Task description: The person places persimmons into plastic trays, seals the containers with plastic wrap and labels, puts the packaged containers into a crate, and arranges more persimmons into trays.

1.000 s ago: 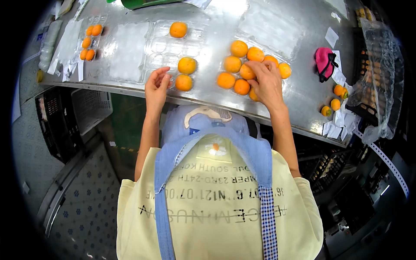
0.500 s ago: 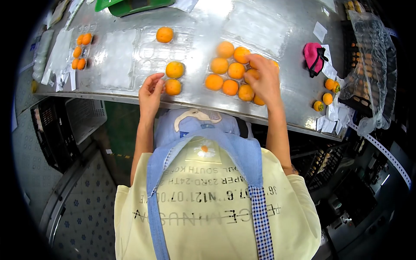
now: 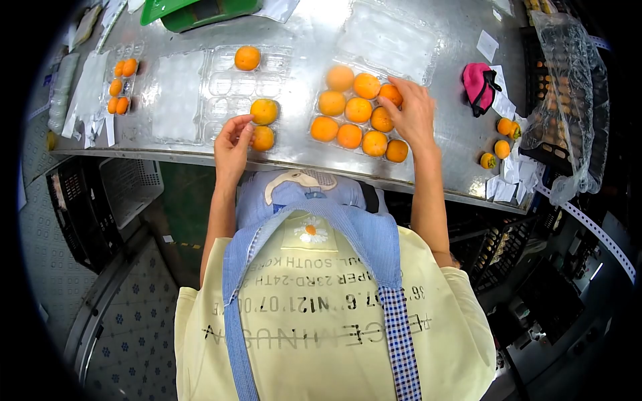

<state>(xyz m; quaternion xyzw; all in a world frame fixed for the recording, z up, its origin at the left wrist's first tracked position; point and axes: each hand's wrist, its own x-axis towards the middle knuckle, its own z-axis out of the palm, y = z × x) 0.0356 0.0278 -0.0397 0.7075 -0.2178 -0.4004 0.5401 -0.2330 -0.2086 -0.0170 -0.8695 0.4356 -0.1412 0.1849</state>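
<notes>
My right hand [image 3: 413,113] has its thumb and fingers around a persimmon [image 3: 391,95] at the far right of a clear plastic tray [image 3: 314,134]. Several orange persimmons [image 3: 358,110] sit in rows in that tray, in front of and left of the hand. The space under my right palm is hidden. My left hand [image 3: 231,144] hovers at a second clear tray [image 3: 224,83], thumb and index finger slightly apart with nothing visible between them. Right beside its fingertips are two persimmons [image 3: 264,111], one behind the other. Another persimmon [image 3: 247,58] rests farther back in this tray.
A smaller tray of persimmons [image 3: 116,87] lies at the left, beside white sheets [image 3: 87,100]. A green bin [image 3: 207,13] stands at the back. On the right are a pink-and-black item [image 3: 479,87], loose persimmons [image 3: 501,148], paper slips and a plastic-draped crate [image 3: 562,100].
My right hand has shifted slightly right and back, uncovering the persimmons at the tray's right front. My left hand stays nearly still beside its tray. The whole view has shifted slightly.
</notes>
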